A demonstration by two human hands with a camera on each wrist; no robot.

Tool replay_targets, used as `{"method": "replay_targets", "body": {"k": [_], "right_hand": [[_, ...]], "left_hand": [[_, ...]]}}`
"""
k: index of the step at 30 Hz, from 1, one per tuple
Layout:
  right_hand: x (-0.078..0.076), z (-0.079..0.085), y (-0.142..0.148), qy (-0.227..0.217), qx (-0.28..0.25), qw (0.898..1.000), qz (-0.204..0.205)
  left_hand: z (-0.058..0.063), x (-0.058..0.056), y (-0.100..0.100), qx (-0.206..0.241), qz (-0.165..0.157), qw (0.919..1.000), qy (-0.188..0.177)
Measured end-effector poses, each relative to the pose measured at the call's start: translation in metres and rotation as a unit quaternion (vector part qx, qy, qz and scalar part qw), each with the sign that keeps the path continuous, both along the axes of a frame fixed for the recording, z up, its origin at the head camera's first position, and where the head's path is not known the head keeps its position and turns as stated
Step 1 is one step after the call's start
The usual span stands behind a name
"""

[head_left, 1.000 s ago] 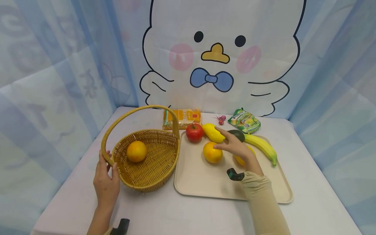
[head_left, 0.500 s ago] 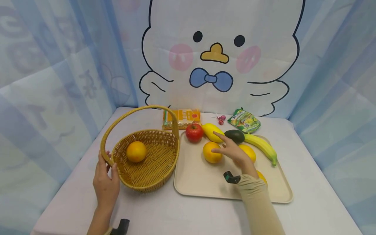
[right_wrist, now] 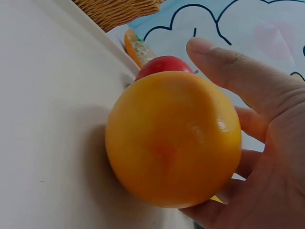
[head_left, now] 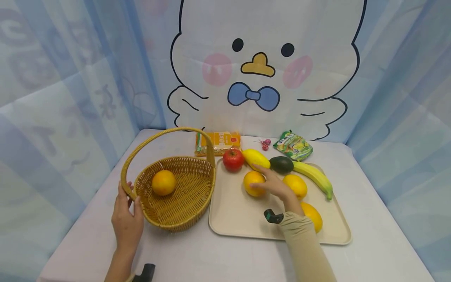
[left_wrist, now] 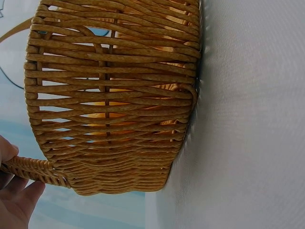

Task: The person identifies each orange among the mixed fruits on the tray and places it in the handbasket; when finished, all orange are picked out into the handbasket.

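Probably light, stiff and slightly slick, hardly fragile: best to cup the orange, on the tray within the spread right hand, at its widest. See the basket handle pinched by the left hand. Count a second orange in the basket, two golden fruits, two bags, two lollipops, one lemon, banana, avocado and red fruit.

The left hand grips, thumb opposite fingertips, its forearm angled forward; over there the right hand reaches out, palm inward, thumb spread well apart from the fingers
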State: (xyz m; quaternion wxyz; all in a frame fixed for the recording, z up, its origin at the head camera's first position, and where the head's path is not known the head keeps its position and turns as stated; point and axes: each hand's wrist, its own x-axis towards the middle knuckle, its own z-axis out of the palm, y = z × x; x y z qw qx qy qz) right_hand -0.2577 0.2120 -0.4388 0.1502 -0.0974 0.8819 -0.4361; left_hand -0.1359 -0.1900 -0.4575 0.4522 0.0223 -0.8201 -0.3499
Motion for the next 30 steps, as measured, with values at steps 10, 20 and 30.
{"method": "replay_targets", "body": {"k": [10,20,30], "right_hand": [[0.001,-0.011,-0.002,-0.023,0.002,1.000,-0.010],[0.000,-0.013,-0.002,-0.019,0.001,1.000,-0.006],[-0.001,-0.013,-0.001,-0.016,0.004,1.000,-0.002]], "left_hand": [[0.000,-0.001,0.000,0.001,-0.001,1.0000,0.005],[0.002,0.001,0.000,0.000,-0.004,1.0000,-0.001],[0.001,0.001,0.000,-0.004,-0.004,1.0000,-0.003]]}}
